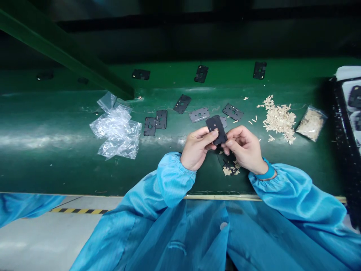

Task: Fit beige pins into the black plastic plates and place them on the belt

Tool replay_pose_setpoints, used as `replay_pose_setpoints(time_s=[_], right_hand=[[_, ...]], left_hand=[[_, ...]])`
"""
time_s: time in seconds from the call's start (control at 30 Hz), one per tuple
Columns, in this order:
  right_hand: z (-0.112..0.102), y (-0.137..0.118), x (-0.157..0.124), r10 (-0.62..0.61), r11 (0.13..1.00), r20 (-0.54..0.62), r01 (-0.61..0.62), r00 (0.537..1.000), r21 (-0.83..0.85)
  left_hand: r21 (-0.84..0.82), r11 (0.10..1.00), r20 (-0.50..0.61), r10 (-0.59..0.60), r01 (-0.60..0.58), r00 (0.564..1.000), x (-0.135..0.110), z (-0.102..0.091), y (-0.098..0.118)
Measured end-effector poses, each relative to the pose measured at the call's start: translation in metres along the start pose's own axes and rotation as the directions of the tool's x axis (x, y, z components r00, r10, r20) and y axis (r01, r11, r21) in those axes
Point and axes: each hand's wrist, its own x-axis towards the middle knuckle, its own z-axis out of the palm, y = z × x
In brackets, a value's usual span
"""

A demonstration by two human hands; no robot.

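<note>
Head view: left hand [196, 148] and right hand [244, 148] closed, pinching a black plate [216, 128] between them. Long axis runs up-left to down-right, lower end nearer right hand. Loose black plates [199, 114] lie beyond the hands on the green bench [56, 169]; pale chips [279, 118] beyond right hand.

Pale glare streaks the glossy green bench [42, 142]; the wide view bows and darkens upward.

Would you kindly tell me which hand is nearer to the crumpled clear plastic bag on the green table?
Left. The left hand is to the right of the crumpled clear plastic bag, apart from it; the right hand lies farther right, beyond the black plate both hold.
</note>
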Motion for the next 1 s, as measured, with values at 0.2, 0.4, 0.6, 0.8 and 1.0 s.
replay_pose_setpoints(time_s=[0.2, 0.4, 0.6, 0.8, 1.0], right_hand=[[0.004, 0.010, -0.009, -0.205, 0.937, -0.036, 0.185, 0.978, -0.295], [-0.005, -0.002, 0.001, 0.006, 0.983, 0.092, 0.011, 0.996, -0.183], [-0.013, -0.009, 0.013, 0.212, 0.946, 0.299, -0.273, 0.930, 0.178], [-0.005, -0.005, 0.015, 0.321, 0.914, 0.223, -0.363, 0.920, 0.181], [-0.003, 0.000, 0.009, 0.173, 0.984, 0.094, -0.169, 0.980, -0.048]], left_hand=[[-0.051, 0.999, -0.037, 0.015, -0.016, 0.999, -0.005, 0.005, -0.003], [-0.024, 1.000, -0.034, 0.007, -0.008, 0.999, -0.006, 0.005, -0.002], [0.063, 0.998, 0.038, -0.028, 0.026, 0.999, -0.006, 0.004, 0.000], [0.097, 0.995, -0.018, -0.015, 0.016, 1.000, -0.005, 0.005, -0.003], [0.092, 0.996, -0.099, 0.022, -0.013, 0.995, -0.002, 0.006, -0.004]])
